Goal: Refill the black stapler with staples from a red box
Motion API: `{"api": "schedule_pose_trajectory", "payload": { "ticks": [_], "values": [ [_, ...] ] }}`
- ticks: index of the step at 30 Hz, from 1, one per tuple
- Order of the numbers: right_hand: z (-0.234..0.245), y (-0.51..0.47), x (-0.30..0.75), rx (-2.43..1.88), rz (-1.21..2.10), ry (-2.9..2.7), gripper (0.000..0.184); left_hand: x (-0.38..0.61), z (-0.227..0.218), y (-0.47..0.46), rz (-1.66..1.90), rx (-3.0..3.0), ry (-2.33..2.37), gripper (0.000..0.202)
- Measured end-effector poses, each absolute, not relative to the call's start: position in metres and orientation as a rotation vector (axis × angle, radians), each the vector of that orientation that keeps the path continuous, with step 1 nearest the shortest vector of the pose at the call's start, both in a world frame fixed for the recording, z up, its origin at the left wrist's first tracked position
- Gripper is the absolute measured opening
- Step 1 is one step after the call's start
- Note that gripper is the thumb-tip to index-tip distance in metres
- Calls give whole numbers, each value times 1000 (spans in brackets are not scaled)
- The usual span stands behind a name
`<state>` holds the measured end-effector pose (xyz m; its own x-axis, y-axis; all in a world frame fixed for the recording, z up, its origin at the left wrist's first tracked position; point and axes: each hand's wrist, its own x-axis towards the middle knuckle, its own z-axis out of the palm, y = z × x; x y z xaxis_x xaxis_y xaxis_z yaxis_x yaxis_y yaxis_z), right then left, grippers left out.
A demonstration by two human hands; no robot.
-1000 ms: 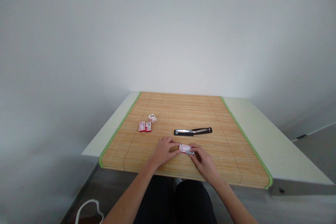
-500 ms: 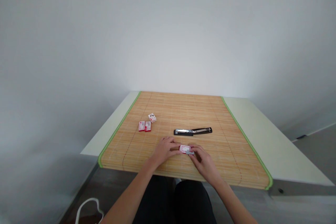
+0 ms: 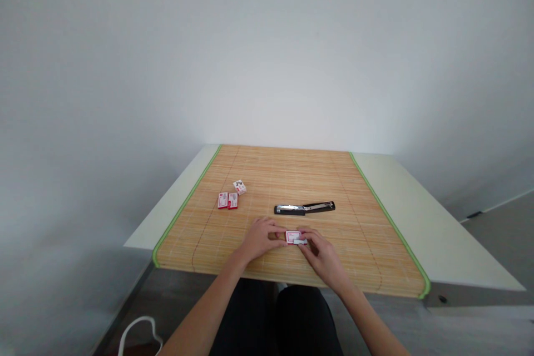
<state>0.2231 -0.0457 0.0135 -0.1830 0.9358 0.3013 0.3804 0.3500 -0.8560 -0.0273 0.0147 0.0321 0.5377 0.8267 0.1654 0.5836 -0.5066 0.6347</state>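
Left hand (image 3: 259, 238) pinches the near end of a small red-and-white box (image 3: 292, 235) between thumb and fingers, as I view it from my station; the right hand (image 3: 324, 256) grasps a pale strip (image 3: 299, 242) against the box's other end. The box sits between both hands near the front edge of the mat, and I cannot tell whether it touches the weave. Right fingertips cover that end, so whether the strip lies inside or over the box escapes me. Printing on the box is too small for me to read, likewise on two red-and-white boxes (image 3: 227, 201) side by side and the white box (image 3: 240, 187) just behind them. A black stapler (image 3: 290, 210) lies opened out beyond the hands. Both forearms leave my view at the bottom, and a white loop (image 3: 137, 320) is cut off at lower left. Under everything I see a bamboo mat (image 3: 296, 172) with green side edging, on a white table (image 3: 386, 178) against a plain, pale wall (image 3: 267, 67), above a grey floor (image 3: 175, 292).
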Motion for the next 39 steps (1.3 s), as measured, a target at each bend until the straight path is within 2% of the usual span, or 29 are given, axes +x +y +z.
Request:
{"api": "schedule_pose_trajectory", "payload": {
  "ticks": [4,9,11,13,18,21,39],
  "values": [
    [19,-45,224,-1178,796,-1739,20,-29,30,13,701,2196,1149,46],
    [42,-32,224,-1182,704,-1748,19,-33,23,26,954,2042,1426,36],
    [51,-19,221,-1167,653,-1757,20,-31,21,36,995,2079,1514,43],
    [58,0,216,-1149,606,-1790,19,-27,19,46,972,2138,1551,52],
    [59,49,203,-1130,524,-1940,14,-19,17,62,868,2220,1517,34],
    [55,66,199,-1140,514,-1989,12,-19,16,65,839,2231,1484,35],
    [44,88,203,-1111,504,-2191,8,-21,15,65,850,2235,1491,36]
  ]
}}
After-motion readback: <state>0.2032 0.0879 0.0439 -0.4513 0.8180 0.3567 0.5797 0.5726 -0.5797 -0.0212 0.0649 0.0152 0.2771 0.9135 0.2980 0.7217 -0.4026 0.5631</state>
